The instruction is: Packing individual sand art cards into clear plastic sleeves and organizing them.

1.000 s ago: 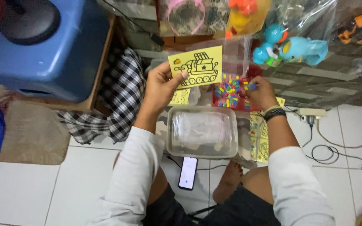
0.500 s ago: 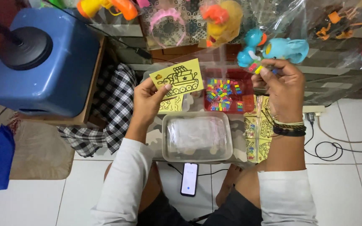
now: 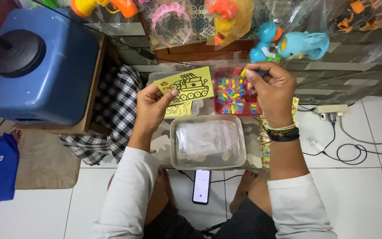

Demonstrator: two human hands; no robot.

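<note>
My left hand [image 3: 154,106] pinches a yellow card [image 3: 185,86] with a black outline drawing of a tank, holding it up over the work surface. My right hand [image 3: 271,90] is raised over a red tray [image 3: 224,80] full of small coloured pieces, its fingertips closed on a small yellow piece [image 3: 244,72]. More yellow cards [image 3: 178,109] lie under the held one. A clear plastic box [image 3: 208,142] with plastic bags inside sits right in front of me, between my forearms.
A blue plastic container with a black lid [image 3: 34,66] stands at left beside a checked cloth [image 3: 111,115]. Bagged plastic toys [image 3: 288,42] hang at the back. A phone [image 3: 201,186] lies on the tiled floor between my legs. A power strip [image 3: 330,109] and cables lie at right.
My right hand has lifted from the red tray with a small piece pinched in its fingertips. The left hand with the tank card has lowered slightly in the view.
</note>
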